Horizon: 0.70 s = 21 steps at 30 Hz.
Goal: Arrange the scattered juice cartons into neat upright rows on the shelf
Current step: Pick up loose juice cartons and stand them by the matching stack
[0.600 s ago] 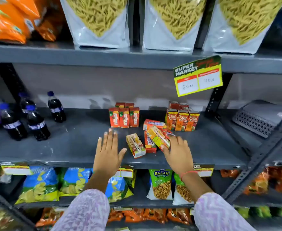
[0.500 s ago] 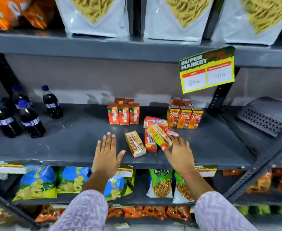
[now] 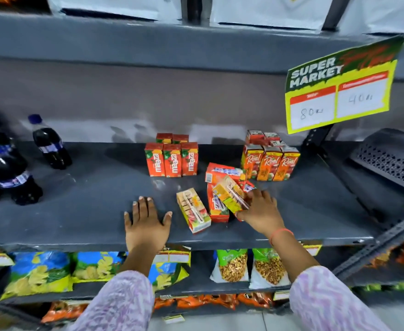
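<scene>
Since the earlier frame, the right hand (image 3: 260,211) is gripping the tilted yellow juice carton (image 3: 231,194) slightly higher over the fallen cartons (image 3: 217,187). The left hand (image 3: 146,223) is lying flat, fingers spread, at the grey shelf (image 3: 88,199) front edge. Bare shelf is lying open toward 9 o'clock; Maaza cartons (image 3: 171,159) are standing at 12.

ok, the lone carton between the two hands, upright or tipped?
Tipped. The lone carton lies flat on the shelf, straw side up, apart from the left hand, untouched. The Maaza row behind stands upright.
</scene>
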### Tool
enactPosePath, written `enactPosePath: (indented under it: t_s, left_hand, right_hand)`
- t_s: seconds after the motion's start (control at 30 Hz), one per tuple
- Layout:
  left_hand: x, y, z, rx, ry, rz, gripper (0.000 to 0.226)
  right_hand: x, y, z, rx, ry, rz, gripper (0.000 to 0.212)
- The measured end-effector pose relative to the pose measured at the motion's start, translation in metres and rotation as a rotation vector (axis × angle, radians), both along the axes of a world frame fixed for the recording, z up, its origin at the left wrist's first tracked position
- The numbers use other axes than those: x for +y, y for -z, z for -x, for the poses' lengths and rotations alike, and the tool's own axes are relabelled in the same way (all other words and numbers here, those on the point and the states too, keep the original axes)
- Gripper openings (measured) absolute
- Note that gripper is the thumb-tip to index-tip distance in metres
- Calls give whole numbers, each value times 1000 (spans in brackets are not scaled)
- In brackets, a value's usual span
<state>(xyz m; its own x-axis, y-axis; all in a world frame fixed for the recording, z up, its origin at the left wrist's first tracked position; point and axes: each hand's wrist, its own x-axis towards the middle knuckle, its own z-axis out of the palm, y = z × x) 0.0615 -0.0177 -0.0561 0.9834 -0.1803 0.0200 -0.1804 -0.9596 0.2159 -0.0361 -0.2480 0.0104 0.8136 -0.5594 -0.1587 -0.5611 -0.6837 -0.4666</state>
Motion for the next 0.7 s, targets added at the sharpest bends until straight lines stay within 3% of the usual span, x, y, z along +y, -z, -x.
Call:
enactPosePath:
  t_s: [0.13,0.47,0.63,0.7]
  left_hand:
    - [-1,-5,2,14,12,-11,72]
    - [-24,-13,-5,161,-114,45,73]
    - [-34,-9,-7,136,-170,49,72]
    - [-34,-6,-7,120,-179,48,71]
  right_hand:
    - [5,-9,13,-58,-10,13,53]
    - [-25,-50,44,-215,-13,-399,40]
    - [-79,-77,43,-236,-75,-434,48]
    - [-101,-85,33,-233,-109,-338,47]
